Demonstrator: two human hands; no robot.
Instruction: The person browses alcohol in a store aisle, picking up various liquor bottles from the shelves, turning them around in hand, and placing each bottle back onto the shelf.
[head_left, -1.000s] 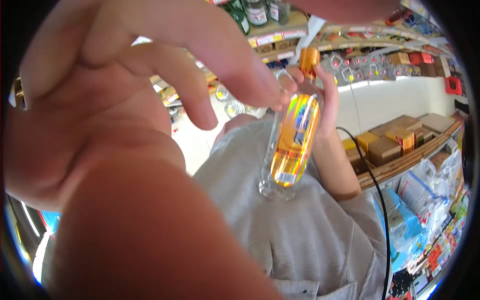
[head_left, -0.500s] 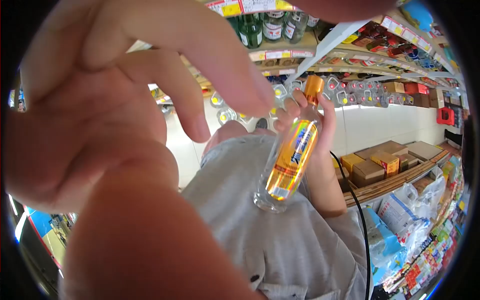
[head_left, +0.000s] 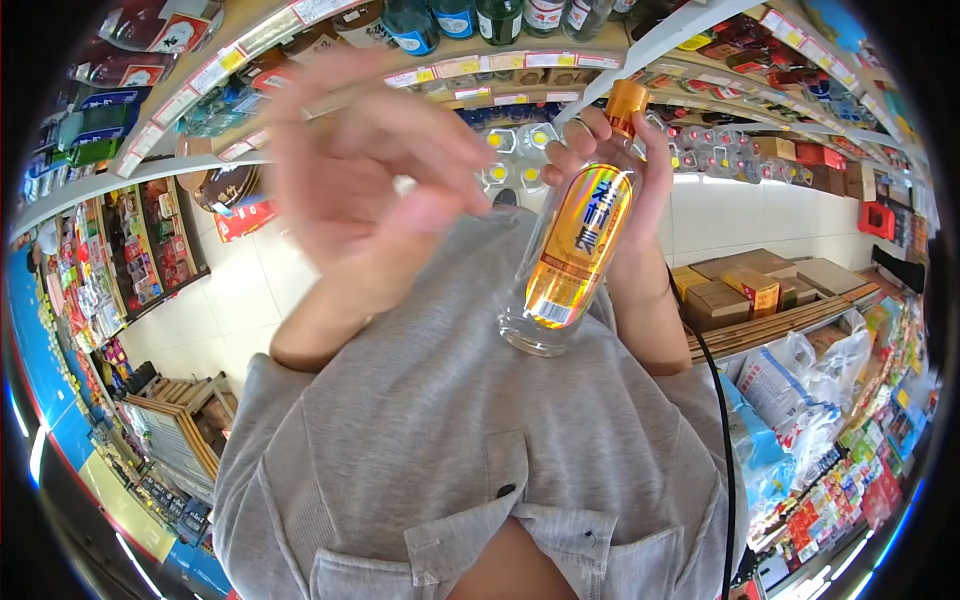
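My right hand (head_left: 645,180) is wrapped round the neck of a clear glass bottle (head_left: 575,250), just below its gold cap. The bottle has a shiny gold and orange label with dark characters and a barcode. It tilts, with its cap towards the upper right and its base over my grey shirt (head_left: 400,420). To the left of the bottle, my left hand (head_left: 365,170) is raised and blurred by motion. Its fingers are bent but apart, and nothing can be made out in them.
Shelves (head_left: 460,70) of bottles curve across the top. Large clear jugs (head_left: 510,155) stand on the floor beyond my hands. Cardboard boxes (head_left: 718,303) and plastic bags (head_left: 800,385) lie at the right, near a black cable (head_left: 725,440). Packaged goods (head_left: 150,245) fill racks at the left.
My left hand has drawn back from close in front of the camera, uncovering the shelves and shirt. The bottle in my right hand appears higher in view, with its label turned more to the camera.
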